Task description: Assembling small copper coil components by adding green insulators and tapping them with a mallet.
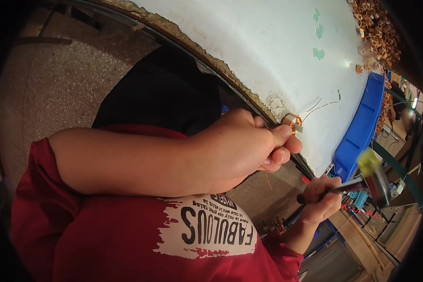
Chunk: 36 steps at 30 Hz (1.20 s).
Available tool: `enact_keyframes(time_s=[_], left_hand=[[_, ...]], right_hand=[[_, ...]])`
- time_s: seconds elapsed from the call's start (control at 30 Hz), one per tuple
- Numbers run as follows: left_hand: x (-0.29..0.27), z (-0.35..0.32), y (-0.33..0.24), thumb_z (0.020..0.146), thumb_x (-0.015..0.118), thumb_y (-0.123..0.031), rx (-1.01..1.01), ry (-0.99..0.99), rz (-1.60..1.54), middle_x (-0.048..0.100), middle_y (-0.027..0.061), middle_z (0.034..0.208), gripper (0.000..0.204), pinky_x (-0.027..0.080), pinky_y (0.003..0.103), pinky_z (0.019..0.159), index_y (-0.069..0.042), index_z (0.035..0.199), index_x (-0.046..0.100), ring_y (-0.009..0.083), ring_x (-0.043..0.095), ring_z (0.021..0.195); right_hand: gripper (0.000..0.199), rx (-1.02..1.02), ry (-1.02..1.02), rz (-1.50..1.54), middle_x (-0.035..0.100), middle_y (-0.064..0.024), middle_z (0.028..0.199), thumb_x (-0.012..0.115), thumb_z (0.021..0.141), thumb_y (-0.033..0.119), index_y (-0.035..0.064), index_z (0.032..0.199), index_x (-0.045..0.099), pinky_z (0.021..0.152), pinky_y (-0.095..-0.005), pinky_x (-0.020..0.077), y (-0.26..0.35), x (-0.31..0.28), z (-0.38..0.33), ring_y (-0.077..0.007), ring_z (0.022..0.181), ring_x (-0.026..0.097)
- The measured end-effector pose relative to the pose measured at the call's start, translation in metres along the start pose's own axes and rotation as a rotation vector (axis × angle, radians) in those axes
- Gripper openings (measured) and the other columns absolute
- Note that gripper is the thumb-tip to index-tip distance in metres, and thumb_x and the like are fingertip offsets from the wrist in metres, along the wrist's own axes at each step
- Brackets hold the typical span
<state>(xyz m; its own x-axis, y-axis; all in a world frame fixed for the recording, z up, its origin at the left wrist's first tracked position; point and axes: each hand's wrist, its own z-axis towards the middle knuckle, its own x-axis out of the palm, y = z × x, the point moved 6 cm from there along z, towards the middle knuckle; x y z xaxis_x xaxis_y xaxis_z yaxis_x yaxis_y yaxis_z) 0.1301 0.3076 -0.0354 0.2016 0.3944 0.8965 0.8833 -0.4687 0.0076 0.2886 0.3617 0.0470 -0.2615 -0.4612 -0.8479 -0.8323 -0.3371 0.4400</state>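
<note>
The left hand pinches a small copper coil between thumb and fingertips, right at the near edge of a white tabletop. The fingers cover part of the coil, so whether it touches the surface cannot be told. Two thin wire ends stretch from it over the table, and another bit of wire hangs below the hand. The right hand is wrapped around the handle of a hammer, held out past the table's corner, well apart from the coil; its head is blurred, yellow-green at one end and dark at the other.

A long blue tray lies on the table beyond the coil, its near end close to the hammer in this view. Past it, a big heap of copper coils crowds the far side, with a single loose coil near the heap. Small green pieces lie scattered on the white surface. The table's rim is worn and crumbling along its length. The person's red shirt fills the lower part, and speckled floor shows at the left
</note>
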Motion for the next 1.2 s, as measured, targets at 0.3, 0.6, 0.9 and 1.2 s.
enact_keyframes(time_s=[0.3,0.6,0.9,1.2], left_hand=[[0.002,-0.001,-0.002,0.097,0.040,-0.010,0.003,0.023,-0.001,0.047,0.0023,0.063,0.025,0.032,0.018,0.055,0.003,0.086,0.059,0.0080,0.035,0.056],[0.000,-0.002,-0.002,0.097,0.040,-0.010,0.009,0.005,0.010,0.047,0.0029,0.064,0.025,0.032,0.018,0.055,0.003,0.086,0.059,0.0081,0.035,0.055],[0.001,-0.003,-0.001,0.096,0.041,-0.009,0.027,-0.071,-0.069,0.048,0.0033,0.065,0.024,0.032,0.019,0.056,0.002,0.085,0.059,0.0079,0.035,0.055],[0.000,-0.004,-0.002,0.096,0.041,-0.009,0.029,0.019,-0.007,0.051,0.0046,0.069,0.023,0.033,0.020,0.056,0.002,0.086,0.058,0.0077,0.035,0.056]], right_hand=[[0.041,-0.132,-0.039,-0.121,0.043,-0.0027,0.053,0.034,0.095,0.034,0.0067,0.067,0.045,0.041,-0.0218,0.0274,-0.003,-0.007,-0.003,-0.0112,0.042,0.033],[0.039,-0.199,-0.191,0.190,0.045,-0.0031,0.055,0.035,0.094,0.032,0.0047,0.070,0.050,0.042,-0.0227,0.0282,-0.002,-0.006,-0.007,-0.0118,0.043,0.033],[0.043,-0.137,-0.093,-0.001,0.045,-0.0026,0.054,0.036,0.094,0.037,0.0047,0.069,0.050,0.041,-0.0229,0.0276,-0.008,-0.005,-0.005,-0.0114,0.044,0.033],[0.047,-0.067,-0.068,0.043,0.043,-0.0010,0.052,0.034,0.095,0.039,0.0040,0.068,0.050,0.042,-0.0226,0.0271,-0.005,-0.006,0.001,-0.0103,0.044,0.032]])
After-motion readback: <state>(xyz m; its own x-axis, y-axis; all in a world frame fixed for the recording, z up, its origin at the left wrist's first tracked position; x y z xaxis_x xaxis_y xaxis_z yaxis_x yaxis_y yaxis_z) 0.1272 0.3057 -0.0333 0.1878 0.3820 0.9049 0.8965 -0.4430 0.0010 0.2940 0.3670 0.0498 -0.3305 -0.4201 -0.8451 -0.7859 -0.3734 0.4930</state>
